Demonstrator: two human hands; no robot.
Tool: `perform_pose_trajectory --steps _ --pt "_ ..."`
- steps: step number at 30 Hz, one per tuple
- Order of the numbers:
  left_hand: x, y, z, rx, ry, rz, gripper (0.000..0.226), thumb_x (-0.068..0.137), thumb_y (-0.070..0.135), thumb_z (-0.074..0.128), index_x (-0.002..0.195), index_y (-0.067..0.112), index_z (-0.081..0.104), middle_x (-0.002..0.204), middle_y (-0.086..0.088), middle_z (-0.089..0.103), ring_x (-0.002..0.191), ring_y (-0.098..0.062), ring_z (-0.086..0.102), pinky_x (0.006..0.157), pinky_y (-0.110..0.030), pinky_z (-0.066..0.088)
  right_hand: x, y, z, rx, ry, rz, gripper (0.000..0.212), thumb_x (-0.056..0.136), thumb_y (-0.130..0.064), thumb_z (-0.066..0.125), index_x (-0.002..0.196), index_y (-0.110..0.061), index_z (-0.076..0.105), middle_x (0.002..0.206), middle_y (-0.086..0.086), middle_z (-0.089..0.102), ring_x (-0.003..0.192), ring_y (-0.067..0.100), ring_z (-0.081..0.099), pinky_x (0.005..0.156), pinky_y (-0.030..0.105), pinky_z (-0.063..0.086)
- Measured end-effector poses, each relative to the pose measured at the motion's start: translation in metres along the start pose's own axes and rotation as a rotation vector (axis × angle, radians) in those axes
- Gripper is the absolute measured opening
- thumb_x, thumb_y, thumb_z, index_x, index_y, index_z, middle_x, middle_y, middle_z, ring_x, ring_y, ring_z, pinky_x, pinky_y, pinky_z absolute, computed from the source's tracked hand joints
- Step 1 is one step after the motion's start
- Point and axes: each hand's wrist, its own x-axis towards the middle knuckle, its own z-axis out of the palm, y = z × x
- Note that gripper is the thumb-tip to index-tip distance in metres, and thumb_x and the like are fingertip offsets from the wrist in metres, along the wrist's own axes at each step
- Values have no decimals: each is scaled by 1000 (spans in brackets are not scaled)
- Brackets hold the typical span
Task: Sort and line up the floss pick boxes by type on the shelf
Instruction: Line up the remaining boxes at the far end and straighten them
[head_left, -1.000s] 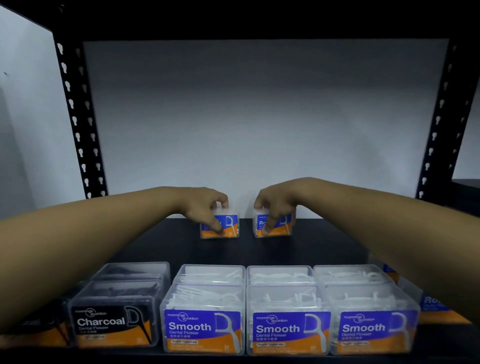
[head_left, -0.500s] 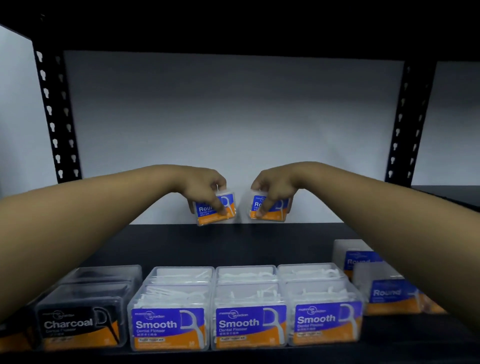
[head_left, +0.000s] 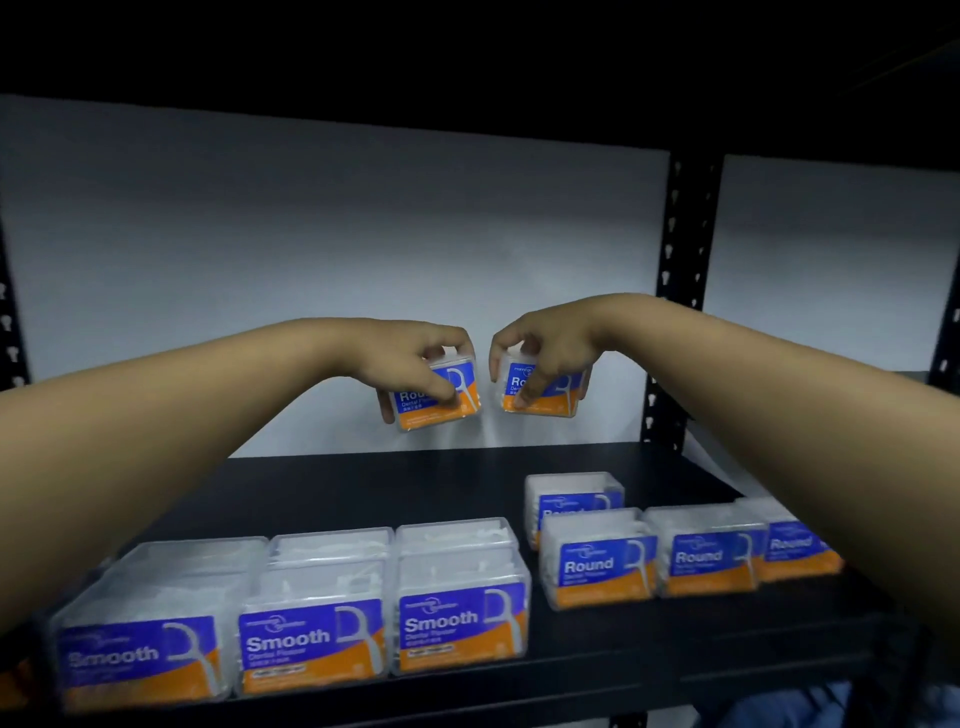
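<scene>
My left hand (head_left: 415, 358) grips a clear Round floss pick box (head_left: 441, 402) with a blue and orange label, held tilted in the air above the back of the black shelf (head_left: 374, 493). My right hand (head_left: 545, 348) grips a second Round box (head_left: 543, 392) beside it, also off the shelf. At the front left stand three Smooth boxes (head_left: 457, 618) in a row with more behind. To the right, several Round boxes (head_left: 597, 564) stand in a row, partly hidden by my right forearm.
A black perforated upright (head_left: 680, 291) stands at the back right, another at the far left edge. A white wall lies behind the shelf and a dark shelf board hangs overhead. Bare shelf surface lies behind both rows.
Both hands have lifted their Round boxes off the back of the shelf and carried them up and rightward. The view has swung right, so the Charcoal boxes have left the frame.
</scene>
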Motion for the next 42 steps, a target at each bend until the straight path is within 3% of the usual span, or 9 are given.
perform_pose_trajectory --steps 6,11,14,18,21,27,32,37,42 --pt "21 41 12 20 1 40 39 88 36 74 120 38 51 117 5 63 98 -19 69 85 -41 63 -30 34 -2 16 -27 45 42 86 -22 83 120 -36 62 111 0 63 91 25 67 65 39 65" --pt "37 72 23 15 -1 69 40 87 35 76 120 38 52 118 5 64 98 -18 68 83 -34 63 -52 64 -4 -6 -36 104 39 82 -28 87 111 -42 66 112 1 65 96 30 70 80 49 65" --pt "46 91 31 -16 6 96 38 86 35 78 115 38 55 118 4 67 101 -20 70 85 -36 63 -66 80 -4 -25 -54 145 36 81 -28 88 106 -44 66 113 1 65 97 31 71 80 49 65" --pt "58 119 41 -81 47 119 41 85 33 79 119 32 55 116 4 69 101 -20 71 83 -34 63 -83 96 -1 -8 -75 211 41 85 -20 85 117 -36 65 119 8 64 99 34 71 67 45 65" --pt "66 138 50 -108 69 135 41 84 36 80 117 30 56 113 6 70 98 -17 71 82 -33 63 -93 106 2 -62 -86 248 45 85 -20 84 123 -30 63 121 10 63 101 36 70 70 46 66" --pt "79 158 73 -90 10 152 36 81 42 82 108 27 63 111 7 74 96 -16 74 85 -38 63 -111 108 10 -318 -125 280 52 88 -22 81 137 -20 61 122 7 65 79 20 64 37 25 52" --pt "86 169 88 -83 -15 149 38 82 41 81 111 26 62 115 3 73 99 -17 74 87 -39 63 -117 109 21 -443 -164 318 58 90 -27 79 143 -21 56 131 7 65 76 18 62 48 27 48" --pt "88 177 99 -46 -73 136 41 83 37 81 116 21 63 115 2 73 98 -16 73 85 -33 62 -110 112 33 -458 -204 313 59 86 -29 83 139 -19 61 129 6 69 106 28 70 72 37 58" --pt "85 178 112 -39 -171 104 39 85 35 79 117 18 66 115 3 75 97 -14 75 83 -29 61 -106 111 47 -412 -281 301 48 89 -21 78 135 -15 65 127 9 71 106 29 71 66 36 57"
